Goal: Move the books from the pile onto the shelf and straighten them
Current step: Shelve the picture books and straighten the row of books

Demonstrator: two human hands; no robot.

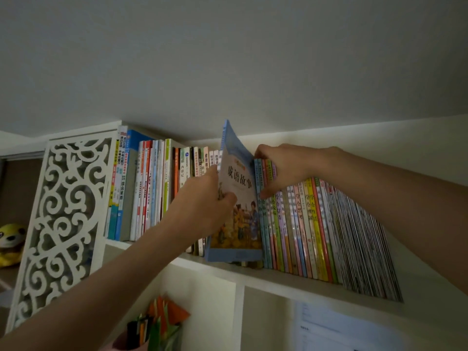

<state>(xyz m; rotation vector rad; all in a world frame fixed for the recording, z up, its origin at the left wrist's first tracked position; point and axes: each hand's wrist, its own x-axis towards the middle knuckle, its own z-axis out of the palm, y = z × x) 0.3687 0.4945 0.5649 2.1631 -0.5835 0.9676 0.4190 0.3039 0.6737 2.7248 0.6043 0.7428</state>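
The left hand (215, 196) pinches the book (236, 198) by its front cover edge, its foot already on the shelf (253, 273), in the gap between two rows. Just right of the book, the right hand (281, 168) grips the tops of the thin spines (268, 211), holding them back. To do this well, keep the gap wide (the cover is bowing) and slide the book in upright.

White carved lattice panel (63, 214) standing at 9 o'clock. Yellow plush toy (11, 243) sitting beyond it, far left. Pink cup (131, 342) holding orange and green paper bits at 6 o'clock. Paper sheet (347, 328) hanging at 5 o'clock.
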